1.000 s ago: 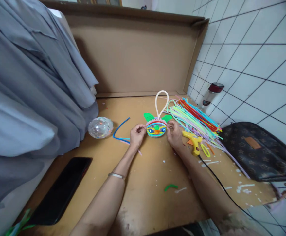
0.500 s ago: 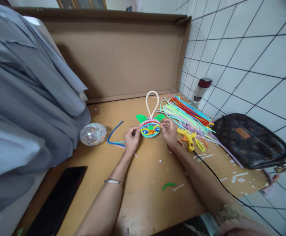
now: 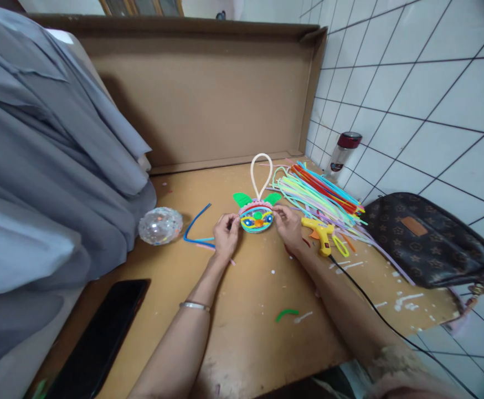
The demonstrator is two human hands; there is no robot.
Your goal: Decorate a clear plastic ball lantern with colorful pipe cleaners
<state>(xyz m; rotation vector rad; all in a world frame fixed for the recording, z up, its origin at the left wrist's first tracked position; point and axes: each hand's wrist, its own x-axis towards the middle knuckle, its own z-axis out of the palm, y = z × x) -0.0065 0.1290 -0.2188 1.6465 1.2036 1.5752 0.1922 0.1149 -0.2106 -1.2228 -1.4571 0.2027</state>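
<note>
Head view: left hand [image 3: 226, 235] and right hand [image 3: 288, 226] pinch pipe-cleaner ornament [image 3: 257, 217].

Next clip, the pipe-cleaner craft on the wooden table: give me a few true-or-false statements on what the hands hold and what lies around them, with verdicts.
1. Both hands grip the colourful craft piece, left hand and right hand at its sides. True.
2. The yellow glue gun is in the right hand. False: it lies on the table beside that hand.
3. A black phone lies at the table's near left. True.
4. The clear glitter ball sits on the brown handbag. False: it rests on the table, at the left.
</note>
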